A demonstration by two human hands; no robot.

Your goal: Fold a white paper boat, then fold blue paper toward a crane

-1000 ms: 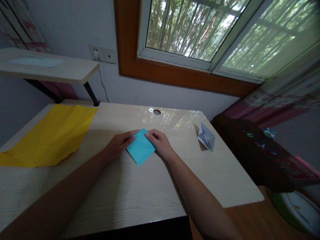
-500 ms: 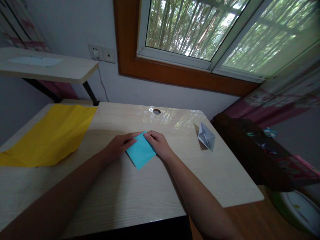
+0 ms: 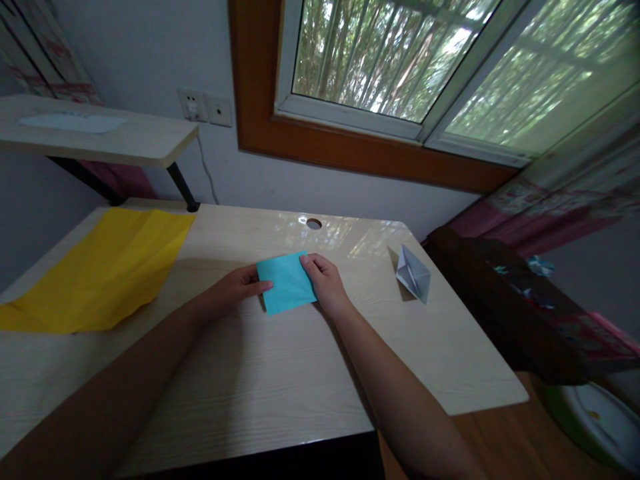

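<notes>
Bare forearms, seemingly no sleeves

Turquoise paper square [image 3: 287,283], yellow sheet [image 3: 103,267], pale wood-grain desk [image 3: 280,373] (glossy), grey-white folded paper boat [image 3: 413,274]

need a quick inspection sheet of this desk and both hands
surface: pale wood desk, round hole near the far edge
job's things: blue paper flat on the desk
clutter: yellow sheet on the left, folded white paper on the right
hands: left hand on the blue paper's left edge, right hand on its right edge
cables: white cord below the wall sockets
surroundings: window, side shelf
</notes>
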